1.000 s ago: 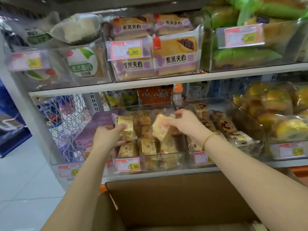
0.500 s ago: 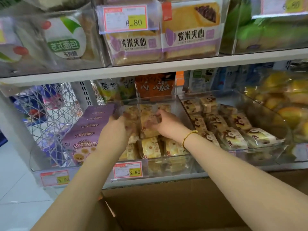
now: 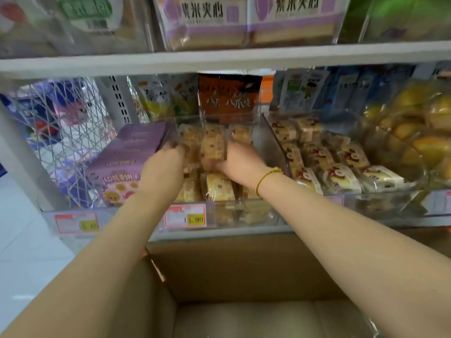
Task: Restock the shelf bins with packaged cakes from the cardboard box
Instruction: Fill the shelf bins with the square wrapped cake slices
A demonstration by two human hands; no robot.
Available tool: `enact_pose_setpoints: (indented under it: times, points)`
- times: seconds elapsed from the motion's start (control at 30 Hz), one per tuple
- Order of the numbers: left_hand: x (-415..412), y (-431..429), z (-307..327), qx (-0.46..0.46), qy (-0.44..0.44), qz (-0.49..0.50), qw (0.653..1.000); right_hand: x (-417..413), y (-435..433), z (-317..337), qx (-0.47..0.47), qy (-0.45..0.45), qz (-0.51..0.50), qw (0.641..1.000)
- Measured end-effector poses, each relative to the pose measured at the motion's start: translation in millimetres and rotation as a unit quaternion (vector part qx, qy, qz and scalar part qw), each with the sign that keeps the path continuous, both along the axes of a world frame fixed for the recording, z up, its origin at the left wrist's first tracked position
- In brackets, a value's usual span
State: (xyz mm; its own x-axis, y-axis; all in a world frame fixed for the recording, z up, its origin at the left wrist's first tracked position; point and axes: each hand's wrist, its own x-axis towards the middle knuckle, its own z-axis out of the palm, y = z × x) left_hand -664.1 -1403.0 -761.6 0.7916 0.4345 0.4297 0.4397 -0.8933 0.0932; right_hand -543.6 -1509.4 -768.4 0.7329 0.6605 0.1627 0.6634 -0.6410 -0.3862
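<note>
Cardboard box (image 3: 244, 272): open, below the shelf edge, under both forearms.
Clear bin (image 3: 244, 213): on the lower shelf, holding rows of wrapped cakes.
Left hand (image 3: 162, 172): fingers curled on the left cake (image 3: 191, 142), by the bin's left wall.
Right hand (image 3: 240, 164): grasps the middle cake (image 3: 212, 147), upright in the bin.
Bracelet (image 3: 267, 175): on the right wrist.

"紫米夹心" on purple packs (image 3: 202, 20), price tag (image 3: 185, 215) — ".90"

head cam | faces forward-down | close on shelf bin (image 3: 272, 145) | single view
</note>
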Motion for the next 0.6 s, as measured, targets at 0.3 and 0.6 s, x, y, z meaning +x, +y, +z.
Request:
enact_pose_setpoints:
  times: [0.3, 0.6]
  points:
    - [-104, -70, -90, -0.060, -0.038, -0.087, 0.994, -110, -132, -55, 0.164, 0.131, 0.085, 0.974]
    - [-138, -74, -232, -0.306, 0.444, 0.062, 0.840, -146, -177, -252, -0.115, 0.495, -0.035, 0.860]
